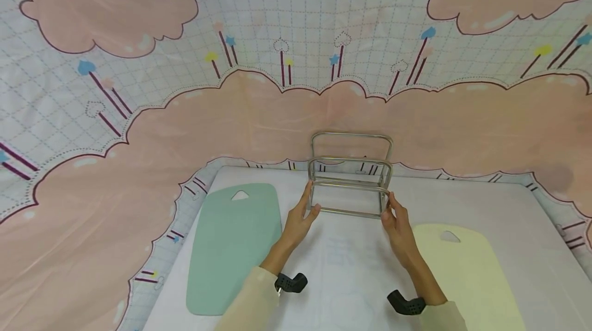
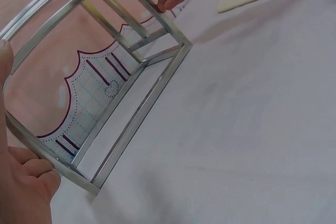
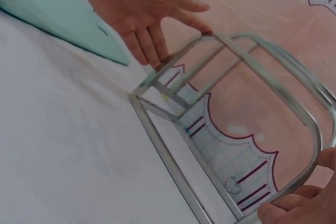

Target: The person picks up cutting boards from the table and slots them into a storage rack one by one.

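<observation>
A silver metal rack (image 1: 350, 213) made of rounded bar loops stands near the back of the white table, between both hands. My left hand (image 1: 296, 223) holds its left side, with fingers along the end bar and thumb toward the front. On the opposite end, my right hand (image 1: 399, 231) grips the right side. The left wrist view shows the rack's long base bars (image 2: 143, 116) close over the white surface. In the right wrist view the left hand's fingertips (image 3: 152, 59) touch the rack's far end. Nothing stands in the rack's slots.
A green cutting board (image 1: 233, 254) lies flat on the table (image 1: 342, 290) to the left. To the right lies a pale yellow cutting board (image 1: 467, 279), partly behind the right forearm. Behind the table hangs a patterned cloth (image 1: 277, 115) with clouds.
</observation>
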`<state>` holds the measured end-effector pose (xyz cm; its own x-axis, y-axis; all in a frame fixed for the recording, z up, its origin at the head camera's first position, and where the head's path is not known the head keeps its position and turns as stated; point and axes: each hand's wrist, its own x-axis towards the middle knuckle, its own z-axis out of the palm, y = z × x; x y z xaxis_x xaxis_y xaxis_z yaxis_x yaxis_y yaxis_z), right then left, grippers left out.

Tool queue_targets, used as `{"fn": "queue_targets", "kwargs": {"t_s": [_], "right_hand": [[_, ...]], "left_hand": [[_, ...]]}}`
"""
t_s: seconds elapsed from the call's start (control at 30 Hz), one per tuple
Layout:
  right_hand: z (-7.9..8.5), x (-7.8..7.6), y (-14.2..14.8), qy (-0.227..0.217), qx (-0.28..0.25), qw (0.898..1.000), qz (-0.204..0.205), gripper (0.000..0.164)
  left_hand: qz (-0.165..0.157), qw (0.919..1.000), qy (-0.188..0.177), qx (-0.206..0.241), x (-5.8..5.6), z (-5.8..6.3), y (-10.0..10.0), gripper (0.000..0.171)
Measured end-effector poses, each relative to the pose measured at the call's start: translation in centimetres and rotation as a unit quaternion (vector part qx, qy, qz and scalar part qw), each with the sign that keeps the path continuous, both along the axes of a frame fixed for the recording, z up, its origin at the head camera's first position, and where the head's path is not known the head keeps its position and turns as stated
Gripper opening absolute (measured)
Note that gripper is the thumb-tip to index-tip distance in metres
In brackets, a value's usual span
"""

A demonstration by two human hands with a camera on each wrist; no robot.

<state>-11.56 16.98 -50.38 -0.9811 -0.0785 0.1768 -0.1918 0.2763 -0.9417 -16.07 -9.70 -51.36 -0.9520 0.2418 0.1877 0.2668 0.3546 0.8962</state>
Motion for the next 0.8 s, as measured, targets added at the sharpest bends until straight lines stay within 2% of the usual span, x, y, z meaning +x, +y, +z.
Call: {"fn": "queue_targets", "kwargs": {"t_s": [0.3, 0.67, 0.8], "right_hand": [[0.23, -0.17, -0.01, -0.012, -0.001, 1.000, 0.000, 0.066], [0.42, -0.02, -0.03, -0.002, 0.001, 1.000, -0.003, 0.063], [0.30, 0.12, -0.10, 0.005, 0.003, 1.000, -0.003, 0.062]], "left_hand": [[0.009, 0.9999, -0.011, 0.000, -0.19, -0.15, -0.03, 0.068], [0.019, 0.9995, 0.025, -0.008, 0.10, -0.12, -0.04, 0.064], [0.023, 0.9997, 0.006, -0.004, 0.26, -0.08, -0.15, 0.064]]}}
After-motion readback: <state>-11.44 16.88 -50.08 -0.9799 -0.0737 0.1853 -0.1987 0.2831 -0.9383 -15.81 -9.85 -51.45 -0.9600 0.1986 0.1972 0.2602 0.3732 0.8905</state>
